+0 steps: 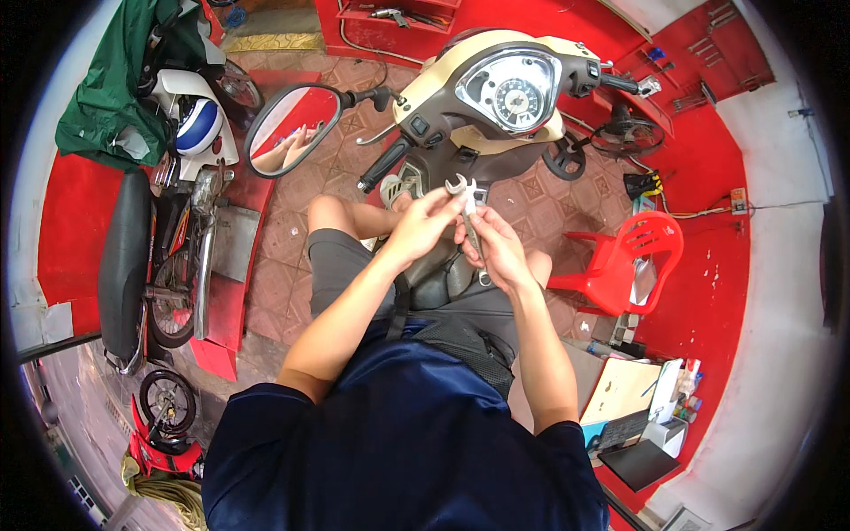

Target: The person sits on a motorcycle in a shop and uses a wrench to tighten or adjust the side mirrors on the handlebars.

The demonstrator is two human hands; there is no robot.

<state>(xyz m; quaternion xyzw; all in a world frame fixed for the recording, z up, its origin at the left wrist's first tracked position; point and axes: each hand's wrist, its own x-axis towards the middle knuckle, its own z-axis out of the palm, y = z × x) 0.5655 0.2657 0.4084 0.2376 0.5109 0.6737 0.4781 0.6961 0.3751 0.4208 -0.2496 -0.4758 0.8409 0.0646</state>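
Over the scooter's seat (431,288), my two hands meet in front of me. My right hand (501,248) is closed round the shaft of a silver combination wrench (476,237), whose ring end sticks out below the fingers. At the top, my left hand (431,223) pinches with its fingertips beside an open wrench jaw (456,185). A second pale, forked end shows right next to that jaw; whether it belongs to a separate wrench I cannot tell. Ahead stands the cream and brown scooter (478,115), with its round speedometer (515,102) and left mirror (293,130).
A parked motorbike (133,257) stands at left, near a green cover (111,97). At right are a red plastic chair (624,261), a fan (626,133) and a desk with a keyboard (622,430). Tools hang on the red wall (708,49). A red shelf (407,16) is at the back.
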